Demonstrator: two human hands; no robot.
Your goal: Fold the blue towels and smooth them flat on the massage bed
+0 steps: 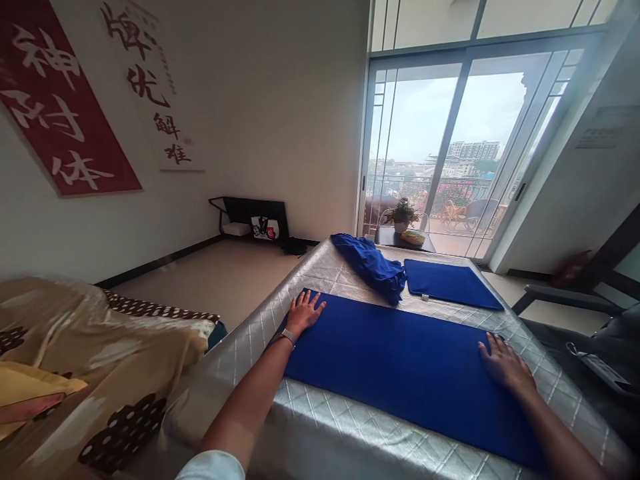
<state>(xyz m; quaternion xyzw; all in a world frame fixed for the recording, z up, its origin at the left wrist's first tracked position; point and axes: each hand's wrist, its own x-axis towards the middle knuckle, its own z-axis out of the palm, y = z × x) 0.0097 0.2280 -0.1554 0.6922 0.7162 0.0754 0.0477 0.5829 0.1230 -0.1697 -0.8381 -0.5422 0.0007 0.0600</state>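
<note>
A large blue cloth (400,360) lies spread flat across a bed with a silver quilted cover (320,273). My left hand (304,312) rests flat on the cloth's far left corner, fingers spread, a watch on the wrist. My right hand (505,363) lies flat near the cloth's right edge, fingers stretched out. Beyond them sits a crumpled blue cloth (373,265) and, to its right, a smaller folded blue cloth (450,283) lying flat.
A rumpled patterned duvet (100,373) with a yellow pillow (30,387) fills the left foreground. A small table with a potted plant (401,215) stands by the sliding glass balcony door (450,147). A black low stand (250,217) sits against the far wall. A dark chair (590,347) is at right.
</note>
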